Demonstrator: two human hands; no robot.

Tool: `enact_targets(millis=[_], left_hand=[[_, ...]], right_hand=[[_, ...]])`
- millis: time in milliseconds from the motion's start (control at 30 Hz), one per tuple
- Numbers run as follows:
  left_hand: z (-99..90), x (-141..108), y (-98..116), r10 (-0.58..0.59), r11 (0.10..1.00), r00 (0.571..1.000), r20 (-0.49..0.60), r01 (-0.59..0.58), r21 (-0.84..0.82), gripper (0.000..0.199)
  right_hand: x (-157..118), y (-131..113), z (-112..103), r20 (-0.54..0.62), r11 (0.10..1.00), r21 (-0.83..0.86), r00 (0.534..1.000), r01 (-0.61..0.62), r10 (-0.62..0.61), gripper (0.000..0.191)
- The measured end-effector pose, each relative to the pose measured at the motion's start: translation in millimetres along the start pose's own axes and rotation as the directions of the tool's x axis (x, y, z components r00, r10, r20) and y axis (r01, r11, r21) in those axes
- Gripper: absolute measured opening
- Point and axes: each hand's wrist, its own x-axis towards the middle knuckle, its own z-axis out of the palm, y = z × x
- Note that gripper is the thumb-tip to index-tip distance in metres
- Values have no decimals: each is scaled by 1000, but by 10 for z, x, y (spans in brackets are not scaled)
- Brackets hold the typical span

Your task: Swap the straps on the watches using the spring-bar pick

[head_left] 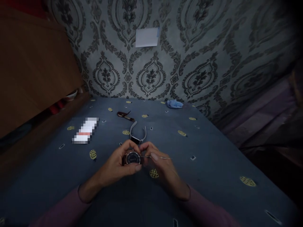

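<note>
A round dark watch (pixel 133 158) with a shiny rim is gripped between the thumb and fingers of my left hand (pixel 119 164). My right hand (pixel 161 165) pinches a thin metal tool (pixel 163 157), whose left end reaches the right side of the watch. Just beyond my hands lies a second watch (pixel 135 139) with a rectangular dark face and a pale strap curving away from me. Behind it rests a dark brown strap (pixel 125 116).
A blurred white paper (pixel 85 130) with a red band lies left on the blue patterned cloth (pixel 208 170). A crumpled blue cloth (pixel 175 104) sits near the patterned wall. Brown wooden furniture (pixel 35 66) borders the left side.
</note>
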Motion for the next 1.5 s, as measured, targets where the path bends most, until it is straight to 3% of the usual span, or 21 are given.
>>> enact_targets(millis=[200,367,600,1500], left_hand=[[2,1,11,6,1000,1000,-15,-6,6,30],[3,-21,-3,-23,1000,1000,-2,23,-19,33],[-7,-14,-22,-31,999,999,14,31,-39,31],[4,-8,27,-42,999,999,27,42,-21,28]], right_hand=[[-20,31,13,-20,997,43,998,-63,64,49],[-31,43,32,-75,972,191,985,-138,155,39],[-16,22,69,-126,947,293,977,-130,173,36],[-23,36,36,-97,951,254,974,-177,207,37]])
